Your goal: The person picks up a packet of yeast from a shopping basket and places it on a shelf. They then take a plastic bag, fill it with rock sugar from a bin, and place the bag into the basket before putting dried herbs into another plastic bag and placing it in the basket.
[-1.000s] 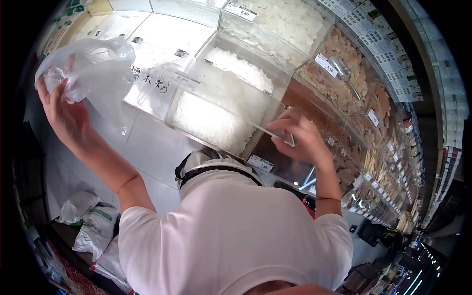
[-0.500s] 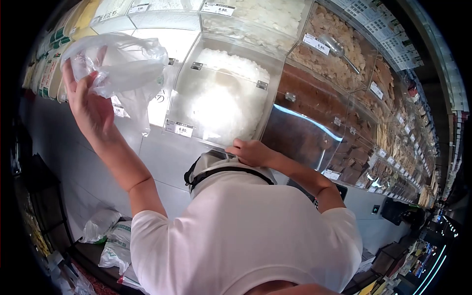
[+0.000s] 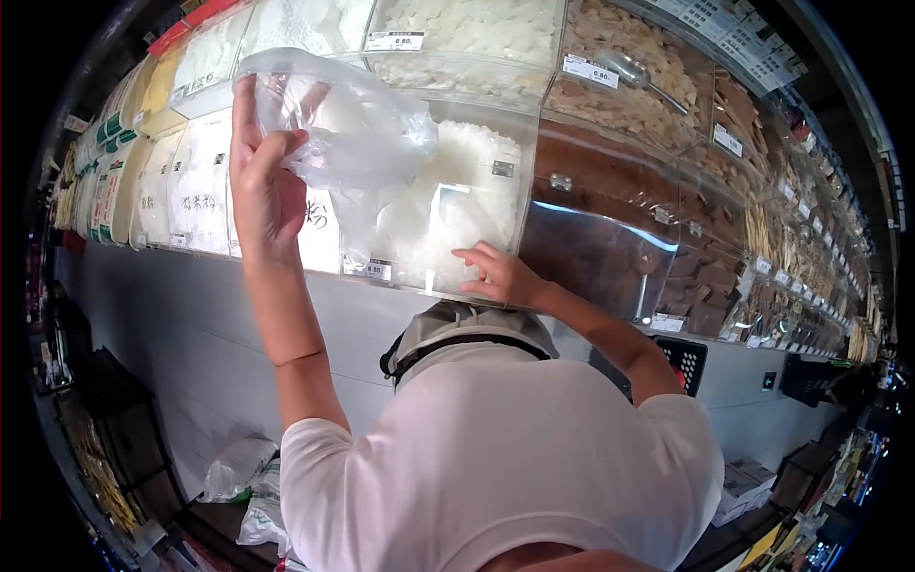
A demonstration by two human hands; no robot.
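Observation:
My left hand (image 3: 267, 172) is raised at the left, its fingers and thumb gripping a thin clear plastic bag (image 3: 367, 143). The bag's mouth gapes around the fingers, and its body hangs to the right over a clear bin. That bin (image 3: 526, 191) has hinges on its lid and holds white, flaky-looking contents (image 3: 477, 143); the bag covers its left part. My right hand (image 3: 503, 276) is low over the bin's front edge, fingers apart and slightly bent, with nothing visible in them. A price label (image 3: 367, 269) sits on the bin's front left.
To the right are a bin of brown goods (image 3: 600, 238) and one of tan flakes (image 3: 634, 105) with a metal scoop (image 3: 629, 71). Flour-like powder bins (image 3: 198, 191) line the left. Plastic sacks (image 3: 238, 467) lie behind on the left, and a black basket (image 3: 681, 362) is at the right.
The bag and my left hand have shifted right, now covering part of the white bin. My right hand has moved from the bin's front edge slightly inward, its fingers spreading.

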